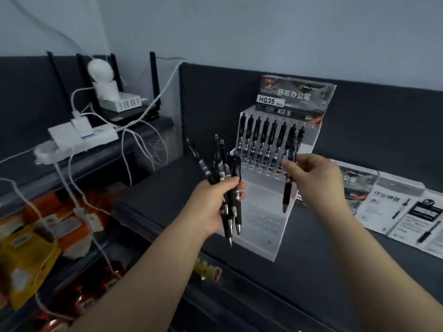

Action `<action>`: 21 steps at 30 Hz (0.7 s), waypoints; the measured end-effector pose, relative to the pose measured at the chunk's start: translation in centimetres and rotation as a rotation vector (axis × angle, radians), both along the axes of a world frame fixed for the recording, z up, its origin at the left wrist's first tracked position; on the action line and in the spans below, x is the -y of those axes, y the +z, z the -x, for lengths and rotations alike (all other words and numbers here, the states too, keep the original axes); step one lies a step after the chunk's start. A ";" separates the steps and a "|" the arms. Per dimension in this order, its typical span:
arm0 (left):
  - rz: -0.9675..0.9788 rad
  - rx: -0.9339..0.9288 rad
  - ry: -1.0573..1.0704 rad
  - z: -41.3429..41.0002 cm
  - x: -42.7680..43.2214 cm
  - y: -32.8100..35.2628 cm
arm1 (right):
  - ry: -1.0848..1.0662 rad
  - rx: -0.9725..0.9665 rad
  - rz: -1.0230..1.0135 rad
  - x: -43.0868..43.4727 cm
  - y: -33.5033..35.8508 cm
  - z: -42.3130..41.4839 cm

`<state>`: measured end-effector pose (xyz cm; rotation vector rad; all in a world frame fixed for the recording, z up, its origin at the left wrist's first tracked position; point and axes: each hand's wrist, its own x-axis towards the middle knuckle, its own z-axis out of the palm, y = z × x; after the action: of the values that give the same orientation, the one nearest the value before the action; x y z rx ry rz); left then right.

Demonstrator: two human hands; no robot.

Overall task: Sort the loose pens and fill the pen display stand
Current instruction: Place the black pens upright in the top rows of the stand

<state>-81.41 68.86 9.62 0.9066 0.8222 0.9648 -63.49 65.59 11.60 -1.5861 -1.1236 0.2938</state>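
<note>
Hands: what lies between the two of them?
In the head view, empty lower tiers of the display stand show between the left hand and right hand, which dangles one pen.

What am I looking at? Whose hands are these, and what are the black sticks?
There is no robot here. A person wears a camera on their head, so you see their own two hands from above. The left hand grips a bunch of black pens. The right hand pinches a single pen, tip down, in front of the clear display stand. One row of pens already stands at the stand's back; its lower steps show empty holes. Printed sheets lie on the dark shelf to the right.
</note>
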 end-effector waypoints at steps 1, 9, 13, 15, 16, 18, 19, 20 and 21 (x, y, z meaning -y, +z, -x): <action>-0.016 0.001 -0.023 0.1 -0.9 0.3 | -0.054 0.005 -0.027 -0.4 0.5 -0.1; -0.058 -0.015 -0.144 -0.7 -4.2 0.5 | -0.340 0.134 -0.121 -1.4 2.4 -1.5; -0.059 0.002 -0.134 -1.9 -4.1 0.9 | -0.339 0.195 -0.090 -2.3 2.3 -2.5; -0.060 -0.005 -0.129 -2.4 -3.9 1.1 | -0.309 0.233 -0.051 -2.9 2.1 -3.1; -0.059 -0.008 -0.122 -2.6 -3.8 1.2 | -0.297 0.276 -0.019 -3.1 2.0 -3.4; -0.061 -0.003 -0.097 -2.9 -3.7 1.3 | -0.273 0.345 0.050 -3.8 1.7 -4.0; -0.059 0.004 -0.082 -3.1 -3.6 1.3 | -0.258 0.349 0.082 -4.0 1.5 -4.2; -0.053 0.010 -0.068 -3.2 -3.4 1.3 | -0.238 0.333 0.108 -4.1 1.2 -4.4; -0.047 0.013 -0.057 -3.3 -3.2 1.2 | -0.220 0.306 0.125 -4.1 0.9 -4.5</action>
<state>-78.07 72.07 10.84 0.9579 0.7611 0.9425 -59.03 69.72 12.50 -1.8935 -1.1649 -0.0275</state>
